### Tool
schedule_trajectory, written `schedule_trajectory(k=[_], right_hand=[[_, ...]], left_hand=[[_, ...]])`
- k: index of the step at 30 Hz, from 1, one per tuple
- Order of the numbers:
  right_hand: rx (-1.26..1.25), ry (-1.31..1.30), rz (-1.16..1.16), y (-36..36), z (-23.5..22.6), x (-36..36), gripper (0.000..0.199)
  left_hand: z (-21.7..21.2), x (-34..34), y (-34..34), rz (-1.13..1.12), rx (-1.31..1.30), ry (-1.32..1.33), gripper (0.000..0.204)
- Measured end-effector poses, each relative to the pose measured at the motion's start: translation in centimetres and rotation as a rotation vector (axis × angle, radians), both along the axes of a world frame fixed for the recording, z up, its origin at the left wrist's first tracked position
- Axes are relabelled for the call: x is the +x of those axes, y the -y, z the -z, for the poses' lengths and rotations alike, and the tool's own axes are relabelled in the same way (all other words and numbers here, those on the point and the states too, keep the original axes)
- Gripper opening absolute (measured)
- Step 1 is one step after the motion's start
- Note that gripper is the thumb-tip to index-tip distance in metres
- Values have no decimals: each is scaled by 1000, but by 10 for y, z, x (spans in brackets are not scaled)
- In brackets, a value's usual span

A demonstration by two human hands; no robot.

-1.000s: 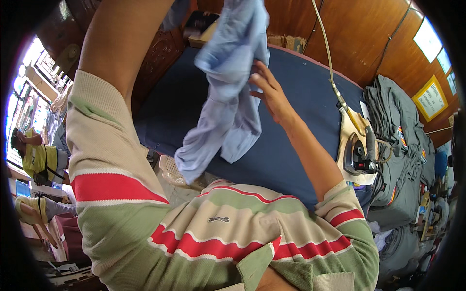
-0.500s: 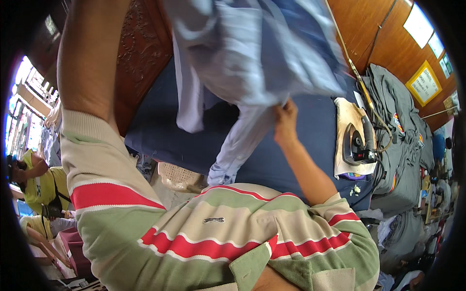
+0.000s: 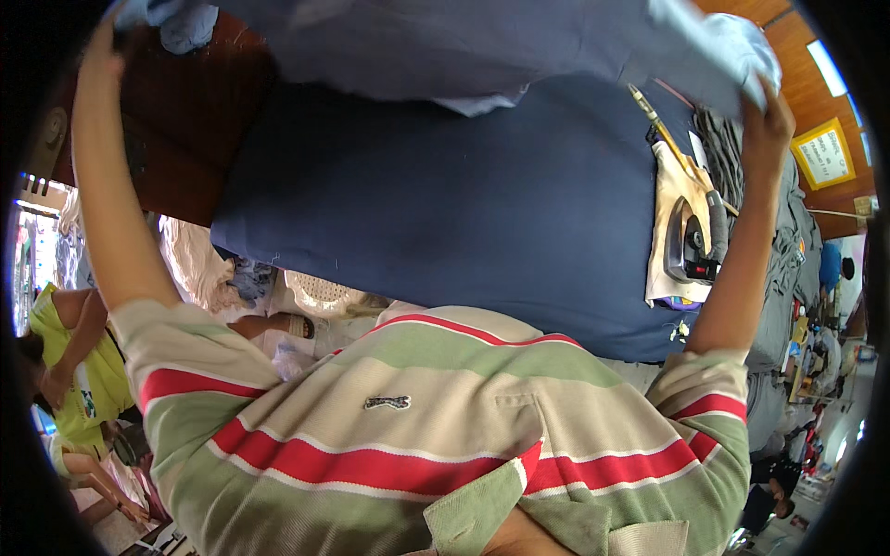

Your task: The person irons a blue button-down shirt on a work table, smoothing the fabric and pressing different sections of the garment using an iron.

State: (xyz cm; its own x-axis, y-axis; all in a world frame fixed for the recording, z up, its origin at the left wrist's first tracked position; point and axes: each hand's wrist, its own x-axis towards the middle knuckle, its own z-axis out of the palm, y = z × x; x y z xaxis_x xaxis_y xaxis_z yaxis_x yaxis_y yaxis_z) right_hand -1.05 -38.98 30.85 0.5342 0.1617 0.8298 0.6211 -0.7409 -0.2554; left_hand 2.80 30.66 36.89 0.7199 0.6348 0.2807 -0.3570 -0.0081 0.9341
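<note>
I hold a pale blue garment (image 3: pixel 482 46) spread wide in the air above a table covered in dark blue cloth (image 3: pixel 445 213). My left hand (image 3: pixel 102 46) grips its left end high at the upper left. My right hand (image 3: pixel 765 116) grips its right end at the upper right. The garment hangs stretched between both raised arms, clear of the table. My striped green, cream and red shirt fills the lower part of the view.
An electric iron (image 3: pixel 691 241) rests on a beige pad (image 3: pixel 672 185) at the table's right side, its cord running up. Grey folded clothes (image 3: pixel 788 241) pile to the right. A person in a yellow-green top (image 3: pixel 74 361) sits at the far left.
Both arms have spread apart and risen. The garment, bunched in front of me before, is now pulled out wide between my two hands.
</note>
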Motion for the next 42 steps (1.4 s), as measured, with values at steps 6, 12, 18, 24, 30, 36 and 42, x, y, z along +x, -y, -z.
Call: schedule_trajectory(k=[6,12,18,24,30,36,42], right_hand=[[7,-1161,-191,-48,186,-36,29],[595,-1277,-461,-59,288,-69,40],[1193,-1072,-176,-24,279,-66,38],[-120,-506,495,-24,282,-54,42],[349,-850,407,27,298,-28,27],[537,-792,576,61,290,-30,40],[457,-838,520,74,295,-49,35]], left_hand=[[269,-74,22,51,-558,-466,44],[397,-106,80,-774,868,-342,56],[359,-184,279,-66,1210,-384,43],[366,-178,315,132,1347,-398,41],[376,-154,315,231,1219,-135,33],[355,-148,303,220,700,-553,43],[342,-159,305,291,939,-755,47]])
